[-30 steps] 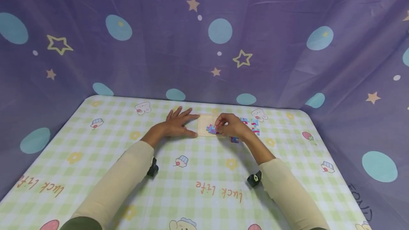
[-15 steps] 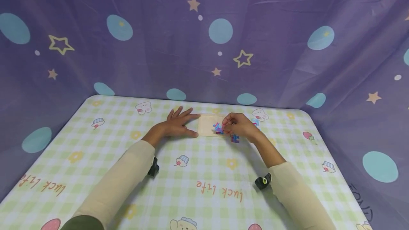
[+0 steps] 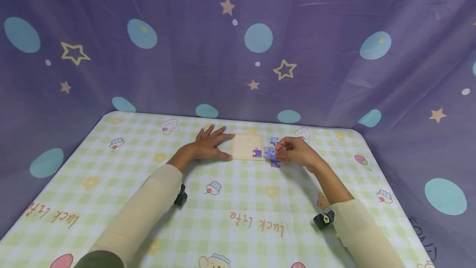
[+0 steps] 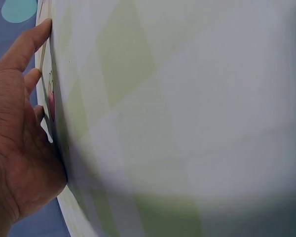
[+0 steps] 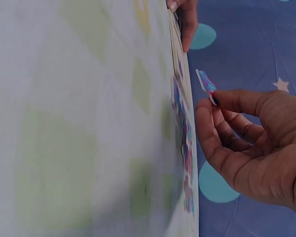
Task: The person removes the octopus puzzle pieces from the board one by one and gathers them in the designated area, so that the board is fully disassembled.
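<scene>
A shallow wooden puzzle tray (image 3: 243, 146) lies near the far side of the table. One jigsaw piece (image 3: 257, 152) sits in its lower right corner. My left hand (image 3: 208, 144) rests at the tray's left side, fingers spread, with index fingertip and thumb tip at its left corners. Just beyond the tray's right edge, my right hand (image 3: 297, 152) pinches a pink and blue jigsaw piece (image 5: 207, 84) between thumb and fingers. In the right wrist view this piece is tilted and raised off the table.
Several loose jigsaw pieces (image 3: 275, 163) lie right of the tray, partly hidden by the right hand and the held piece. A checked cloth (image 3: 238, 197) covers the table. Behind it hangs a purple curtain (image 3: 208, 73).
My right hand has moved right, carrying its jigsaw piece from over the tray to past its right edge. The piece in the tray's corner now shows fully. My left hand stays put.
</scene>
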Demonstrator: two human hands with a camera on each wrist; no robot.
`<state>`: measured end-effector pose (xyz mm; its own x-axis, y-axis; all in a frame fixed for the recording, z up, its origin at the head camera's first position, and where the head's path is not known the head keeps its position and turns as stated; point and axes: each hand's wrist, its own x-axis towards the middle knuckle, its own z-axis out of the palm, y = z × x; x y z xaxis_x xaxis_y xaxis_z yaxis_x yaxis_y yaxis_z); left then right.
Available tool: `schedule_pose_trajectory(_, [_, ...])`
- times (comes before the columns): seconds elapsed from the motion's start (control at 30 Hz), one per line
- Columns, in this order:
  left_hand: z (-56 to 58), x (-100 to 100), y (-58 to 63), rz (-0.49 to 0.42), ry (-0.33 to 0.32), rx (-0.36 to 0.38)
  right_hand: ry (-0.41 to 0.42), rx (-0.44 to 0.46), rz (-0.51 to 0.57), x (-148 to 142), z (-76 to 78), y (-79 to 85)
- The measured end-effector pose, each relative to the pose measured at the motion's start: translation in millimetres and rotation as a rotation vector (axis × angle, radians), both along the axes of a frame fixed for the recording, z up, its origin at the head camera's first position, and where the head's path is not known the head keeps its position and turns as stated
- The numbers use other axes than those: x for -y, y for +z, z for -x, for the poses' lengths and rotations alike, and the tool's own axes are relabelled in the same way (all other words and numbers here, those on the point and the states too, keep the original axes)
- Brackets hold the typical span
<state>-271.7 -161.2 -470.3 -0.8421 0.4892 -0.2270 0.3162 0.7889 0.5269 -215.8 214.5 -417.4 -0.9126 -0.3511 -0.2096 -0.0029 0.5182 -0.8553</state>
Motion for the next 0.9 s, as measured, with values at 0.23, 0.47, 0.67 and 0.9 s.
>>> schedule_pose_trajectory(0.23, [-6.6,-1,9.9,-0.040,-0.012,0.021,-0.012,0.033,-0.046,-19,-6.9,3.2])
schedule_pose_trajectory(0.47, [-9.1,-1,14.5,-0.054,-0.013,0.026,-0.011,0.065,-0.067,-38,-9.6,2.1])
schedule_pose_trajectory(0.67, [-4.4,-1,7.4,-0.039,-0.009,0.012,-0.006,0.093,-0.044,-46,-11.4,-3.6])
schedule_pose_trajectory(0.9, [-4.6,-1,7.3,-0.062,-0.008,0.024,0.004,0.050,-0.079,-44,-11.4,-8.2])
